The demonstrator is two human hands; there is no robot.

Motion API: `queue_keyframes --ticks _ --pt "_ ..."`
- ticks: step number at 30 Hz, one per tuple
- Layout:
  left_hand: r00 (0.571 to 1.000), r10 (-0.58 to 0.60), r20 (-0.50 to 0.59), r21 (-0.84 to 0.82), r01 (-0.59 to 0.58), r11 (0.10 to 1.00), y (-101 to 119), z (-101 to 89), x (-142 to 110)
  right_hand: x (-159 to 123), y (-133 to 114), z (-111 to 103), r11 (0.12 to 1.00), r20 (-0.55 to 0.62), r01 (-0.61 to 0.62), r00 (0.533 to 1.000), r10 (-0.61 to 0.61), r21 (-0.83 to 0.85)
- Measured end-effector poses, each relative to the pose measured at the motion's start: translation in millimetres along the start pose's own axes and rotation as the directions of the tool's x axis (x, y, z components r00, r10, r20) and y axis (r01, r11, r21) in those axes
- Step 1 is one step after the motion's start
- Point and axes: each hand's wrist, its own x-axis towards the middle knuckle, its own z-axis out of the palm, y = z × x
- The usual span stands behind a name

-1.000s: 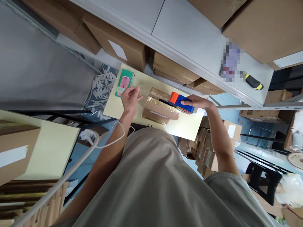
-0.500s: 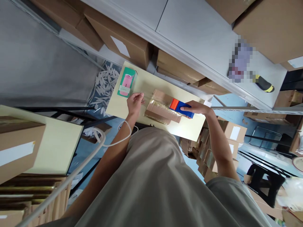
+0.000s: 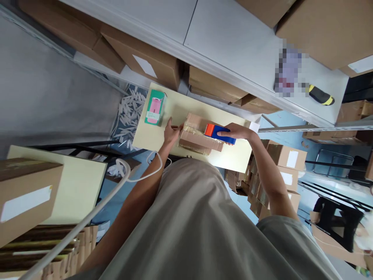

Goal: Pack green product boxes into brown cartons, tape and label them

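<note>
My right hand (image 3: pixel 236 131) is wrapped round a blue and orange tape dispenser (image 3: pixel 224 133), whose orange end rests over the top of a cardboard box (image 3: pixel 201 140). The box lies on the pale yellow table (image 3: pixel 230 157), with shiny tape along its flaps. At the box's left end, my left hand (image 3: pixel 171 132) has its thumb apart and its fingers stretched to the box's edge; it holds nothing that I can see. A green box with a pink picture (image 3: pixel 155 107) stands on the table beyond my left hand.
A grey shelf (image 3: pixel 221 42) runs above the far side, with cardboard boxes (image 3: pixel 145 58) beneath it. A black and yellow handle (image 3: pixel 321 95) lies on the shelf. A white cable (image 3: pixel 87 217) crosses near my left forearm. Stacked boxes (image 3: pixel 287 157) stand at the right.
My left hand has moved right and down from near the green box to the cardboard box's left end, and its fingers have opened out. The dispenser has shifted slightly left over the box.
</note>
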Motion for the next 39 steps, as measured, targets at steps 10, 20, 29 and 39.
queue_keyframes --ticks 10,20,29,39 --pt "0.771 0.476 0.424 0.357 -0.625 0.694 72.3 36.3 -11.2 -0.8 -2.1 1.1 0.999 0.030 -0.035 0.999 0.035 0.001" --pt "0.786 0.431 0.444 0.447 -0.611 0.654 72.9 32.4 -15.7 -57.5 29.2 -9.1 0.989 0.016 -0.148 0.989 0.148 0.015" --pt "0.794 0.442 0.418 0.335 -0.587 0.737 79.8 33.4 -16.6 -114.7 90.3 -18.0 0.927 -0.022 -0.372 0.927 0.373 0.042" --pt "0.790 0.414 0.451 0.428 -0.599 0.677 82.4 33.4 -18.7 -52.6 89.8 7.9 0.895 -0.112 -0.440 0.895 0.431 -0.072"
